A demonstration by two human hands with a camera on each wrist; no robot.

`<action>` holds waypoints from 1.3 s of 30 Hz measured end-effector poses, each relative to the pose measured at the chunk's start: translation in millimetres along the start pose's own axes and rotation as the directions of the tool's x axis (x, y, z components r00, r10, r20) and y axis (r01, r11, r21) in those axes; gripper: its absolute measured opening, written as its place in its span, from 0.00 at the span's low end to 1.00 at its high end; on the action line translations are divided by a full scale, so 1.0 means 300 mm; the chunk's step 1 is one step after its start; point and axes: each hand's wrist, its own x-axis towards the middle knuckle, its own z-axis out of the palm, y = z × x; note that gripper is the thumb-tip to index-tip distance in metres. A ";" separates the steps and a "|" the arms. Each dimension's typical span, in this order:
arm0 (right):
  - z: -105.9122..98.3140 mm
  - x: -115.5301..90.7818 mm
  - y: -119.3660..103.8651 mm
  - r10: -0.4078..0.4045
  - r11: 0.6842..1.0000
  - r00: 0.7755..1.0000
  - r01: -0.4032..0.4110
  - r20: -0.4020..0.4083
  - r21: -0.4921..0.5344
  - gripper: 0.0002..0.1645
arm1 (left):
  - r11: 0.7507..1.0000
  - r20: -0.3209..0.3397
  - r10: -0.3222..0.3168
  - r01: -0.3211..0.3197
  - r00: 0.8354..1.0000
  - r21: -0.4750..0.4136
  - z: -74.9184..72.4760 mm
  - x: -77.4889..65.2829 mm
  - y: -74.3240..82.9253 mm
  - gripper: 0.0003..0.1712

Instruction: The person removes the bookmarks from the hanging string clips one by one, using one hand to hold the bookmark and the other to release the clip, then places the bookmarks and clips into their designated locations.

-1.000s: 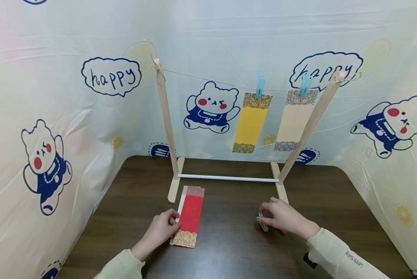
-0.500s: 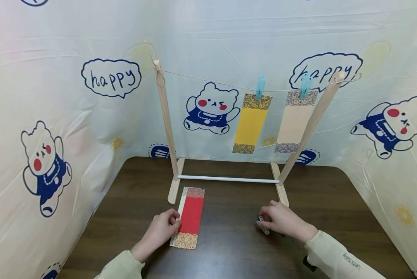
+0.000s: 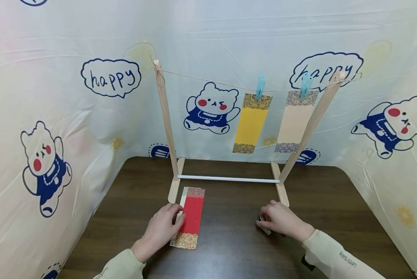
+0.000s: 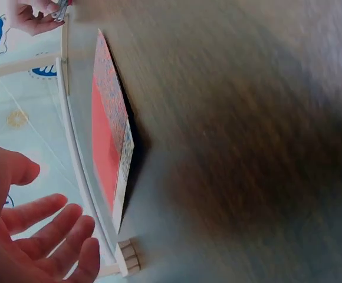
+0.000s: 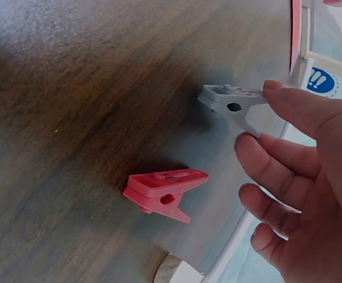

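Note:
My right hand point(image 3: 285, 220) pinches a grey clothespin point(image 5: 217, 99) by its handle ends, between thumb and index finger. Beside it on the table lies a red clothespin point(image 5: 162, 187), mostly hidden in the head view. On the left, a red bookmark-like paper strip point(image 3: 193, 211) with patterned ends covers most of a whitish strip point(image 3: 182, 199), whose left edge shows. Over that left edge hovers my left hand point(image 3: 160, 228), fingers relaxed and thumb apart. In the left wrist view this hand holds nothing, and the red strip is apart from its fingertips.
Behind the hands stands a wooden rack, with a left post point(image 3: 166, 120), a right post point(image 3: 314, 122) and a white rod point(image 3: 225, 178) low between them. Blue clothespins point(image 3: 260, 87) hang a yellow strip point(image 3: 251, 126) and a beige strip point(image 3: 292, 122) from its string point(image 3: 208, 80).
My left fingers have loosened and spread from the strips, shifting slightly up and right. The right hand keeps the grey clothespin, nearly in place.

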 end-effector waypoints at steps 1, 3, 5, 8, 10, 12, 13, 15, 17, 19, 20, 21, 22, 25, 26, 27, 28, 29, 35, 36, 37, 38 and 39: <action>0.002 0.001 0.001 -0.001 1.000 1.000 0.001 -0.002 -0.013 0.13 | 1.000 -0.006 0.013 -0.013 1.000 0.020 -0.001 0.001 0.001 0.11; 0.006 0.002 0.002 -0.007 0.999 1.000 0.007 -0.007 -0.039 0.13 | 0.998 -0.015 0.040 -0.039 0.999 0.057 -0.003 0.005 0.004 0.12; 0.010 0.002 0.002 -0.008 0.998 1.000 0.007 -0.012 -0.065 0.13 | 0.994 -0.016 0.058 -0.057 0.998 0.089 -0.005 0.008 0.008 0.14; 0.017 0.002 0.002 -0.006 0.996 1.000 0.004 -0.021 -0.091 0.14 | 0.990 -0.016 0.076 -0.073 0.997 0.119 -0.007 0.014 0.013 0.17; 0.020 0.001 0.000 -0.003 0.994 1.000 0.001 -0.025 -0.106 0.14 | 0.989 -0.019 0.079 -0.076 0.997 0.127 -0.006 0.018 0.015 0.18; 0.023 0.000 -0.001 0.003 0.994 1.000 -0.006 -0.026 -0.114 0.15 | 0.989 -0.027 0.089 -0.086 0.996 0.124 -0.006 0.020 0.017 0.18; 0.025 0.000 -0.001 0.007 0.993 1.000 -0.010 -0.027 -0.117 0.15 | 0.988 -0.031 0.094 -0.089 0.995 0.124 -0.006 0.022 0.018 0.18; 0.028 -0.001 -0.002 0.017 0.992 0.999 -0.020 -0.028 -0.122 0.16 | 0.988 -0.037 0.101 -0.096 0.994 0.121 -0.007 0.024 0.020 0.18; 0.029 -0.002 -0.003 0.025 0.992 0.999 -0.029 -0.030 -0.122 0.16 | 0.988 -0.039 0.102 -0.097 0.994 0.118 -0.008 0.025 0.022 0.19; 0.028 -0.003 -0.004 0.032 0.992 0.999 -0.036 -0.029 -0.118 0.16 | 0.989 -0.038 0.102 -0.097 0.994 0.115 -0.009 0.027 0.023 0.20; 0.027 -0.003 -0.004 0.034 0.993 0.999 -0.037 -0.030 -0.115 0.16 | 0.989 -0.038 0.102 -0.097 0.994 0.114 -0.009 0.028 0.023 0.20; 0.025 -0.004 -0.005 0.037 0.993 0.999 -0.040 -0.029 -0.109 0.16 | 0.989 -0.038 0.103 -0.098 0.994 0.113 -0.010 0.028 0.024 0.20; 0.022 -0.004 -0.006 0.040 0.994 0.999 -0.043 -0.029 -0.102 0.15 | 0.989 -0.040 0.103 -0.098 0.994 0.113 -0.011 0.028 0.025 0.20; 0.007 -0.005 -0.009 0.050 0.996 0.998 -0.052 -0.032 -0.071 0.14 | 0.987 -0.052 0.117 -0.111 0.992 0.114 -0.012 0.030 0.026 0.20; 0.000 -0.005 -0.011 0.053 0.996 0.998 -0.056 -0.036 -0.065 0.14 | 0.986 -0.059 0.124 -0.117 0.990 0.115 -0.012 0.031 0.027 0.19; -0.007 -0.004 -0.013 0.057 0.996 0.997 -0.059 -0.043 -0.061 0.13 | 0.985 -0.068 0.132 -0.124 0.989 0.116 -0.013 0.033 0.028 0.19; -0.015 -0.003 -0.015 0.061 0.996 0.997 -0.064 -0.051 -0.062 0.13 | 0.984 -0.075 0.141 -0.132 0.987 0.116 -0.013 0.035 0.029 0.19; -0.023 -0.002 -0.017 0.063 0.996 0.996 -0.067 -0.060 -0.065 0.13 | 0.983 -0.082 0.150 -0.140 0.985 0.116 -0.013 0.037 0.030 0.19; -0.071 0.004 -0.029 0.086 0.991 0.985 -0.100 -0.150 -0.087 0.10 | 0.977 -0.103 0.180 -0.165 0.978 0.135 -0.015 0.049 0.043 0.18; -0.077 0.005 -0.030 0.088 0.991 0.982 -0.104 -0.167 -0.090 0.10 | 0.976 -0.103 0.182 -0.167 0.978 0.138 -0.015 0.051 0.046 0.17; -0.082 0.006 -0.032 0.087 0.990 0.979 -0.106 -0.186 -0.094 0.10 | 0.975 -0.101 0.185 -0.171 0.978 0.139 -0.015 0.053 0.048 0.17; -0.088 0.007 -0.034 0.084 0.990 0.975 -0.105 -0.204 -0.099 0.10 | 0.974 -0.099 0.187 -0.171 0.977 0.146 -0.014 0.055 0.051 0.16; -0.095 0.009 -0.037 0.080 0.989 0.972 -0.105 -0.222 -0.105 0.10 | 0.974 -0.097 0.188 -0.172 0.977 0.149 -0.014 0.057 0.053 0.16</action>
